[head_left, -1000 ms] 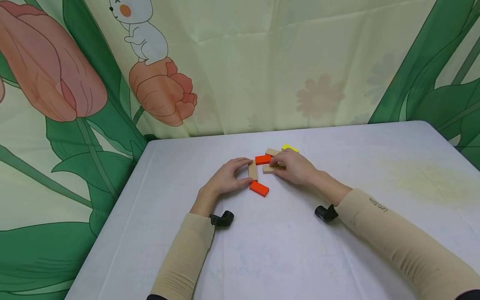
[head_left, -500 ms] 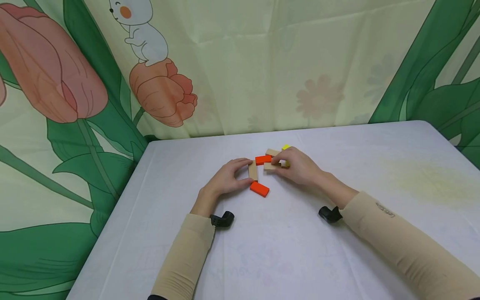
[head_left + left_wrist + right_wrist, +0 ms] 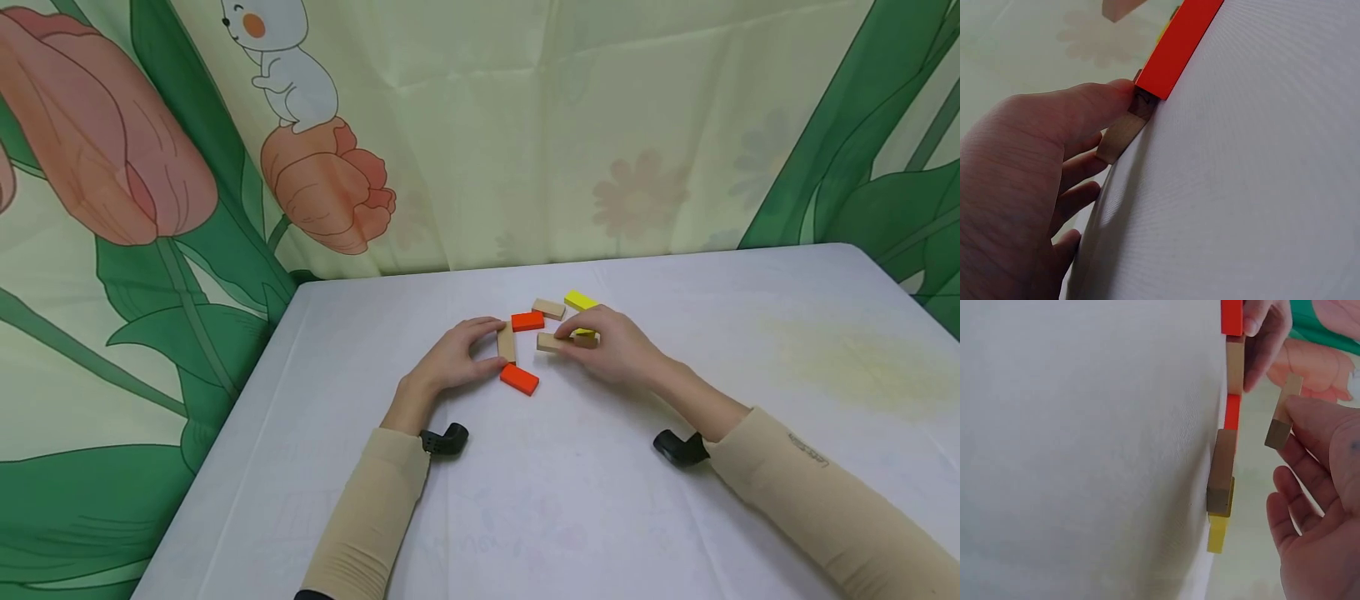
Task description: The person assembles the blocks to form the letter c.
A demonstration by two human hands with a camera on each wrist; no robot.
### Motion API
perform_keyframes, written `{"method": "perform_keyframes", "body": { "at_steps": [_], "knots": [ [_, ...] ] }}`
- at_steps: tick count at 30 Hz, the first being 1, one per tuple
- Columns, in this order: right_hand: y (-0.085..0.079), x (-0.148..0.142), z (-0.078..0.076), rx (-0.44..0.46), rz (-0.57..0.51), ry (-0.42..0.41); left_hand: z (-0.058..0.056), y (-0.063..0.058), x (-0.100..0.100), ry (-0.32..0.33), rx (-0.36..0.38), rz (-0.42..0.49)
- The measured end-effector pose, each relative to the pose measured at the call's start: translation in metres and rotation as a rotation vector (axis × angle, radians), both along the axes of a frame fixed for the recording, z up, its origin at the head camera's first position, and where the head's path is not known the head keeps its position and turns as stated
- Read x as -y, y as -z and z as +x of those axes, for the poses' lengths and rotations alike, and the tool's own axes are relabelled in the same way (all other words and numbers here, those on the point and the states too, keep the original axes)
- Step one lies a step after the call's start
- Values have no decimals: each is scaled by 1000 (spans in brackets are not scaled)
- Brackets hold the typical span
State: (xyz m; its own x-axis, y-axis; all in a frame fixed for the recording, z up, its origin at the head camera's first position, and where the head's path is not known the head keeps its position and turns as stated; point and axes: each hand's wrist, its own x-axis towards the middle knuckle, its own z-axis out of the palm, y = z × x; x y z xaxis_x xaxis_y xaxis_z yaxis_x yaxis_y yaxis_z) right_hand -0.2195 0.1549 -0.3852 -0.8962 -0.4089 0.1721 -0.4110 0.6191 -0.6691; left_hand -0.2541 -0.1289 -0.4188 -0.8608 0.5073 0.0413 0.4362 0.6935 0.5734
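Printed floral cloth [image 3: 525,150] hangs behind a white-covered table [image 3: 570,517] where I handle small blocks with both hands. My right hand [image 3: 611,346] pinches a raised wooden block [image 3: 548,342] between thumb and finger; the right wrist view shows it off the surface, my other fingers curved with nothing in them. My left hand [image 3: 456,354] grips a braced wooden block [image 3: 506,343] at its ends, thumb at the near end and a finger at the far one. A near red block [image 3: 520,380] lies just beside that thumb, while a far red block [image 3: 528,321] sits just past the fingertip, between my two grips. Beyond my right fingertips are a far wooden block [image 3: 549,309] and, farther over, a yellow block [image 3: 581,300]; a patch of yellow [image 3: 585,332] also shows by that hand, too covered to make out. Judging by the pose, the step in hand is positioning one piece while steadying another. The next move seems to call for a gentle lowering, neighbours unjostled, left grip kept quiet.
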Motion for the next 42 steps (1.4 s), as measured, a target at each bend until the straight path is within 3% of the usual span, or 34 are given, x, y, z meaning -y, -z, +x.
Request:
{"method": "perform_keyframes", "body": {
  "at_steps": [9, 16, 23, 42],
  "knots": [
    [3, -10, 10, 33, -68, 4, 0, -1, 0, -1, 0, 1],
    [10, -13, 17, 38, -91, -72, 1, 0, 0, 4, -4, 4],
    [11, -11, 24, 39, -51, -140, 1, 0, 0, -4, 7, -3],
    [14, -8, 33, 14, 31, -211, 1, -1, 0, -12, 17, -8]
  ]
}}
